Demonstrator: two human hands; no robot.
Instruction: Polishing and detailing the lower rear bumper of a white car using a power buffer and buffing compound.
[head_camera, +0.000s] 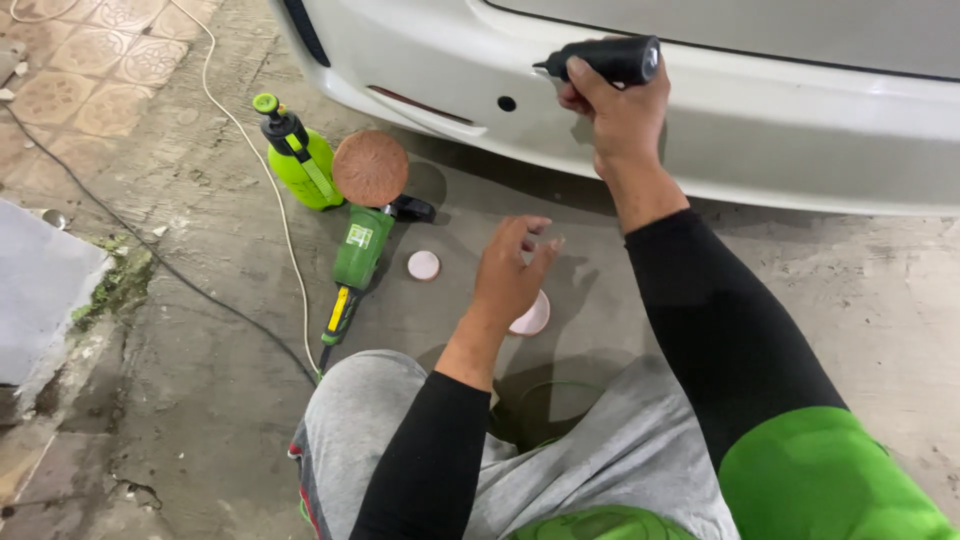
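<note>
Right hand (620, 110) grips black cylindrical tool (607, 58) at white car bumper (780, 120); keep wrist steady. Left hand (510, 275) open, empty, above pale round pad (533, 318).

- Floor (820, 300): grey, stained concrete across most of the frame; patterned tiles in the upper left corner.
- Spray bottle (300, 160): bright green with a black pump head, standing upright, upper left of centre.
- Polishing machine (358, 250): green body with a yellow-and-black handle, lying on the floor just right of the bottle; its round brown pad (370, 167) faces up.
- Small pink disc (423, 265): flat on the concrete, just right of the machine.
- Second pink disc (535, 315): near centre, partly hidden.
- White cord (270, 190) and black cable (150, 255): trailing across the left half.
- Grey slab (40, 290): left edge, moss along its border.
</note>
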